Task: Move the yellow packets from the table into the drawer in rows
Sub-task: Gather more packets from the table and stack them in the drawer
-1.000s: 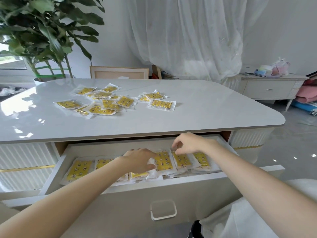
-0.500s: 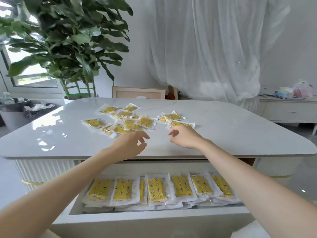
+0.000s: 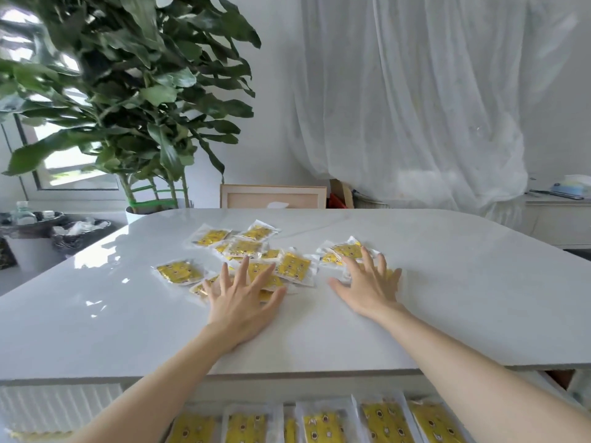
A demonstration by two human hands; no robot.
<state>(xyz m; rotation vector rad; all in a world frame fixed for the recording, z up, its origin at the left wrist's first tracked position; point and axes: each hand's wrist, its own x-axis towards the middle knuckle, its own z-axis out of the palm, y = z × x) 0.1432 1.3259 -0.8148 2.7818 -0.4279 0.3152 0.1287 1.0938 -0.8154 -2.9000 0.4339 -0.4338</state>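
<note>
The left hand and right hand were splayed (gripping nothing) over yellow packets on the counter, likely to gather several.

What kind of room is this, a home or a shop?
Most likely a home living or dining room: a large potted plant by the window, sheer white curtains, and a glossy white table.

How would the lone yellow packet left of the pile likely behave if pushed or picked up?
The lone packet is probably light and floppy: it lies thin and flat with crinkled clear edges. It would likely slide easily on the glossy table. Being flat, it should not roll.
</note>
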